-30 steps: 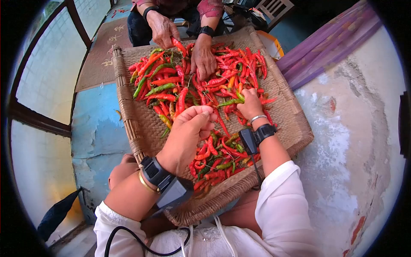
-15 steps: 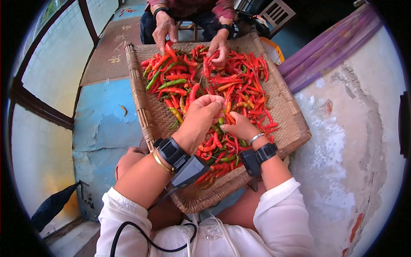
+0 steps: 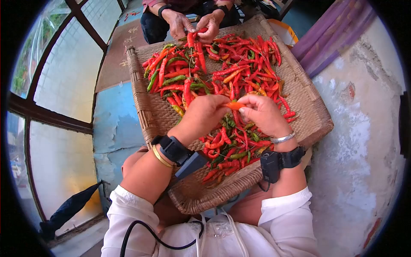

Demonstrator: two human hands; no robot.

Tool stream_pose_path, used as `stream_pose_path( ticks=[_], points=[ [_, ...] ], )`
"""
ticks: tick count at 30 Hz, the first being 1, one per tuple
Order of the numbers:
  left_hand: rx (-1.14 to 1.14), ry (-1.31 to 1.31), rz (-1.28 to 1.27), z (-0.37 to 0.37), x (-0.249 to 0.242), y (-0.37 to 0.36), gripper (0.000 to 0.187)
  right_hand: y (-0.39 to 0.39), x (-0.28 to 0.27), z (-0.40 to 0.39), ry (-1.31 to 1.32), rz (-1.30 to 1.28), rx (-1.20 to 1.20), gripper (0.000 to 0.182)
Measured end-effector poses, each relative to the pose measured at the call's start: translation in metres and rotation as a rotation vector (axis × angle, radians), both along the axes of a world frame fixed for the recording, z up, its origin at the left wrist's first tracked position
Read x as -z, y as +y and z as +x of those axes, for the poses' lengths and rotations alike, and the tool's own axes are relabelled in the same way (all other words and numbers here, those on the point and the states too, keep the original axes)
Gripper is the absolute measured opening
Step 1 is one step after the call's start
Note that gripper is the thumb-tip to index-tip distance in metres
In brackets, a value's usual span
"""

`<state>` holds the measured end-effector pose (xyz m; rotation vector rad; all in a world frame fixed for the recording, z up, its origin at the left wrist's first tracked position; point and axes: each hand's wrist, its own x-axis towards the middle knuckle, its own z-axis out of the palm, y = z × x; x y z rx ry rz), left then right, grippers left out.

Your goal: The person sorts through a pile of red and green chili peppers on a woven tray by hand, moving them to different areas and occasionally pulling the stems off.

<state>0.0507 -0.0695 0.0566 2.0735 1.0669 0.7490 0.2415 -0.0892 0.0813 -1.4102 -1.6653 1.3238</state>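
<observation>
A woven tray (image 3: 147, 111) rests on my lap, heaped with several red, orange and green chili peppers (image 3: 239, 68). Above its near middle my left hand (image 3: 203, 113) and my right hand (image 3: 263, 113) meet, both pinching one orange-red chili (image 3: 234, 105) held between their fingertips. Each of my wrists wears a black strapped device. More chilies lie under my hands (image 3: 227, 150).
Another person sits across the tray; that person's two hands (image 3: 192, 23) hold a red chili at the far edge. Glass window panels (image 3: 60, 77) run along the left, a blue floor (image 3: 113, 124) lies beside the tray, and a worn plaster wall (image 3: 359, 141) stands on the right.
My right hand has lifted from the pile with an orange-red chili and my left hand has joined it. The other person's hands have come together at the far edge.
</observation>
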Motion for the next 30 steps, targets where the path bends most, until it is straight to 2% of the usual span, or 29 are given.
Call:
stream_pose_path(
  ticks=[1, 3, 4, 5, 7, 11, 13, 14, 15, 17, 18, 19, 21, 22, 23, 25, 26, 27, 29, 30],
  points=[
    [0.003, 0.009, 0.001, -0.003, -0.004, 0.002, 0.02, 0.002, -0.001, 0.004, 0.009, 0.001, 0.003, 0.014],
    [-0.149, 0.032, -0.127, -0.012, -0.016, 0.006, 0.018, 0.005, -0.002, 0.014, -0.291, 0.26, 0.256, 0.017],
    [-0.208, 0.02, -0.069, -0.017, -0.014, 0.01, 0.018, 0.005, -0.005, 0.018, -0.433, 0.326, 0.316, 0.017],
    [-0.243, -0.032, 0.091, -0.026, 0.004, 0.019, 0.018, 0.006, -0.004, 0.02, -0.423, 0.328, 0.323, 0.017],
    [-0.336, -0.067, 0.051, -0.038, -0.004, 0.023, 0.021, 0.007, 0.003, 0.021, -0.644, 0.355, 0.23, 0.016],
    [-0.479, 0.064, 0.095, -0.058, -0.015, 0.027, 0.026, 0.004, 0.033, 0.001, -0.628, 0.463, -0.07, 0.02],
    [-0.602, 0.23, 0.443, -0.062, -0.015, 0.028, 0.031, 0.0, 0.038, -0.01, -0.623, 0.415, -0.139, 0.024],
    [-0.613, 0.273, 0.486, -0.062, -0.016, 0.024, 0.036, 0.0, 0.039, -0.015, -0.621, 0.362, -0.21, 0.028],
    [-0.616, 0.277, 0.493, -0.061, -0.017, 0.024, 0.036, 0.003, 0.042, -0.017, -0.615, 0.369, -0.21, 0.028],
    [-0.39, 0.119, 0.395, -0.056, -0.016, 0.021, 0.034, 0.006, 0.051, -0.023, -0.79, 0.269, -0.267, 0.029],
    [-0.346, 0.103, 0.281, -0.05, -0.016, 0.017, 0.031, 0.008, 0.05, -0.025, -0.826, 0.337, -0.27, 0.024],
    [-0.209, 0.158, 0.188, -0.047, -0.018, 0.015, 0.028, 0.01, 0.047, -0.025, -0.824, 0.337, -0.272, 0.024],
    [-0.094, 0.129, 0.071, -0.036, -0.02, 0.005, 0.029, 0.011, 0.038, -0.024, -0.736, 0.395, -0.09, 0.02],
    [-0.098, 0.127, 0.068, -0.031, -0.018, 0.004, 0.029, 0.012, 0.038, -0.022, -0.625, 0.584, -0.015, 0.013],
    [-0.053, 0.056, 0.123, -0.027, -0.017, 0.003, 0.031, 0.011, 0.034, -0.023, -0.627, 0.581, -0.021, 0.013],
    [-0.012, -0.02, 0.177, -0.021, -0.017, 0.002, 0.033, 0.008, 0.017, -0.025, -0.03, 0.284, 0.083, 0.015],
    [0.056, -0.057, 0.101, -0.018, -0.019, 0.002, 0.034, 0.006, 0.014, -0.027, 0.189, 0.064, 0.06, 0.017],
    [0.125, -0.094, 0.024, -0.016, -0.019, 0.001, 0.034, 0.005, 0.014, -0.028, 0.185, 0.061, 0.058, 0.017],
    [0.144, -0.119, -0.076, -0.014, -0.017, 0.0, 0.027, 0.003, 0.014, -0.029, 0.457, -0.133, 0.099, 0.018],
    [0.136, -0.034, -0.131, -0.015, -0.021, 0.0, 0.021, 0.003, 0.013, -0.028, 0.456, -0.136, 0.099, 0.018]
  ],
)
